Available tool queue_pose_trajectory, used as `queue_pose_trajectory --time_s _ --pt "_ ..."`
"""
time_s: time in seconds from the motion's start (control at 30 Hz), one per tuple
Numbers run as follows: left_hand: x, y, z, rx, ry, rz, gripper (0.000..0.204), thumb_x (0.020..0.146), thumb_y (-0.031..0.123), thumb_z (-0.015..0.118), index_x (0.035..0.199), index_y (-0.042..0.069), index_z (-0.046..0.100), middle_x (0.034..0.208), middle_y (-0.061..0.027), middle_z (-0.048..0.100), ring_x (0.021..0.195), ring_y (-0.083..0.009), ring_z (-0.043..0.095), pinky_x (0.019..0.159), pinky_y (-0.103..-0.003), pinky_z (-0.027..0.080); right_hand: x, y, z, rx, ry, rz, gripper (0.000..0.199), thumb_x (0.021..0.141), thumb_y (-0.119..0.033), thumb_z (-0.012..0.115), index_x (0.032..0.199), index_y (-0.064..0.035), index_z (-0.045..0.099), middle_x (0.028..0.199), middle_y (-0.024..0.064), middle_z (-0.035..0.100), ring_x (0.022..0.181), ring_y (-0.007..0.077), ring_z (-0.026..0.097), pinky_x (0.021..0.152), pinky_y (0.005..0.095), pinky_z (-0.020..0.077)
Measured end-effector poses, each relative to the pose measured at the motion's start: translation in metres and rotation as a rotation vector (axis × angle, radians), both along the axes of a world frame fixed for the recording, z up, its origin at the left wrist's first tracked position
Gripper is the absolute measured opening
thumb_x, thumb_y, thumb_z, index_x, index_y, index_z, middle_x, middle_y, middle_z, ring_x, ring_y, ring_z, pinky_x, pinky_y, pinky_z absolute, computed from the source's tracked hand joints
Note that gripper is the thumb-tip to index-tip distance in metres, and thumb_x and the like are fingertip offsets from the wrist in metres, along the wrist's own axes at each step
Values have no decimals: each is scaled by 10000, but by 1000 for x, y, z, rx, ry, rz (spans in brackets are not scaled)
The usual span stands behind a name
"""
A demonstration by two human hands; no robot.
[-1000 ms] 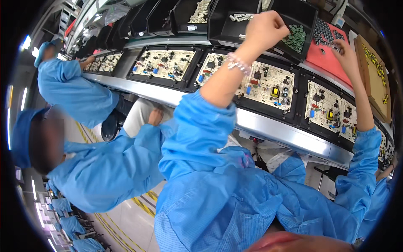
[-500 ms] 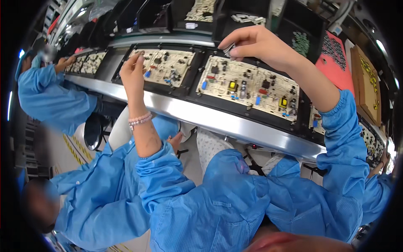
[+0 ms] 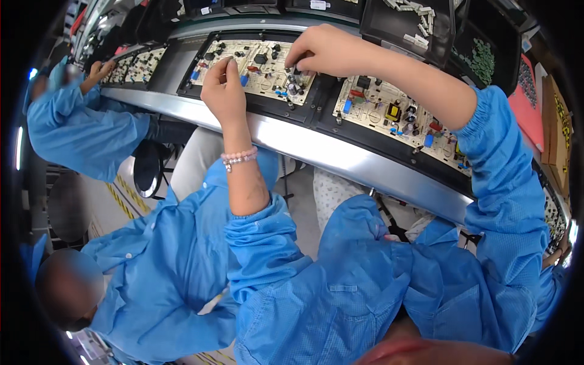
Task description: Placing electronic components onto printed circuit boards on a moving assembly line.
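My left hand (image 3: 224,91) is raised over the front edge of a cream circuit board (image 3: 258,91), thumb and forefinger pinched together. Whatever is in that pinch is too small to make out. Over the right end of the same board, my right hand (image 3: 322,52) points its fingers down, closed around a small grey metallic part (image 3: 297,72) that they partly cover. Blue, black and red components stand on the board, which lies in a black frame (image 3: 267,111). A second populated circuit board (image 3: 380,112) sits to the right, under my right forearm.
A silver rail (image 3: 292,143) runs along the line's near side. Behind are black bins, one with white parts (image 3: 420,24), another with green parts (image 3: 480,61). A red sheet (image 3: 526,109) and a cardboard box (image 3: 553,121) stand right. Co-workers in blue (image 3: 164,261) are at left.
The boards and bins sit differently in view. My right hand has come down and left, from the right board's far edge to the left board's right end. My left hand stays pinched.
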State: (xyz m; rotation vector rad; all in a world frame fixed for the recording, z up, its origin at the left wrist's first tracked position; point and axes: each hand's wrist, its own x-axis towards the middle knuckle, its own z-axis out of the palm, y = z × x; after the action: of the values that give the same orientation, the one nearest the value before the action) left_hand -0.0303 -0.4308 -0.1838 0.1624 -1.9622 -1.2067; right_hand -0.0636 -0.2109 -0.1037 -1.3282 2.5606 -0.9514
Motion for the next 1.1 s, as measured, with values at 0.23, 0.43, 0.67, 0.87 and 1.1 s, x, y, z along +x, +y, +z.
queue_pose_trajectory --time_s 0.23,0.43,0.67,0.87,1.1 --pt "1 -3 -3 -36 39 -42 166 850 88 638 948 -38 684 819 -88 684 706 -122 615 659 -243 482 -30 -20 -10 160 -55 -166 212 699 -25 615 887 -21 713 824 148 699 698 230 688 656 324 543" --pt "-1 6 1 34 -33 -72 195 869 110 643 966 -56 670 829 -87 673 709 -114 597 642 -227 474 -39 -34 -36 122 -3 -196 178 655 -26 558 760 -8 701 755 220 664 755 338 666 669 419 531" --pt "-4 -5 -2 2 -28 -64 197 876 145 648 967 -27 677 735 -11 620 601 -52 513 521 -186 393 -28 -38 -23 141 -1 -147 117 626 10 551 659 46 657 656 209 642 672 338 661 573 406 528" --pt "-4 -3 -3 13 -43 -71 199 873 153 654 969 -19 679 773 -26 643 631 -66 536 543 -192 413 -10 -32 -15 75 201 -135 152 634 -14 616 765 4 690 813 195 678 772 343 670 642 416 545" --pt "1 -1 -3 1 -85 -54 184 873 105 647 961 -56 666 819 -53 663 699 -84 581 600 -212 457 -3 -50 -9 217 209 -176 201 681 -115 661 852 -32 726 845 151 696 804 300 685 664 410 559"
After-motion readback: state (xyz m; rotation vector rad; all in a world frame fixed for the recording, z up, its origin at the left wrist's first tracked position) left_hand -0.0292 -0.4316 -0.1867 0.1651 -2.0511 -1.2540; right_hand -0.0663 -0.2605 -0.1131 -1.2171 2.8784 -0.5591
